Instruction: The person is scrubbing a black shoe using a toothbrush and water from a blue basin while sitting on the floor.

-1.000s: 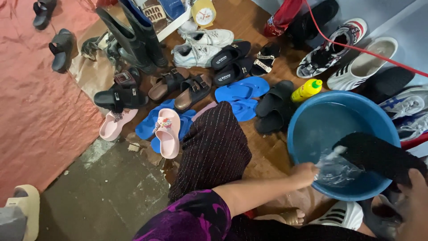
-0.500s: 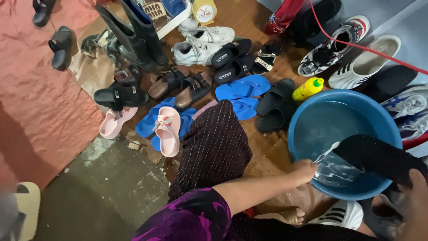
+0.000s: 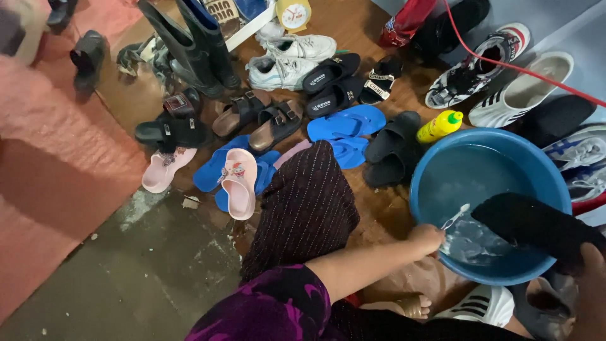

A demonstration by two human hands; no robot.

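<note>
left hand (image 3: 426,239) lifted to basin (image 3: 435,158) rim, toothbrush (image 3: 456,215) now visible
</note>
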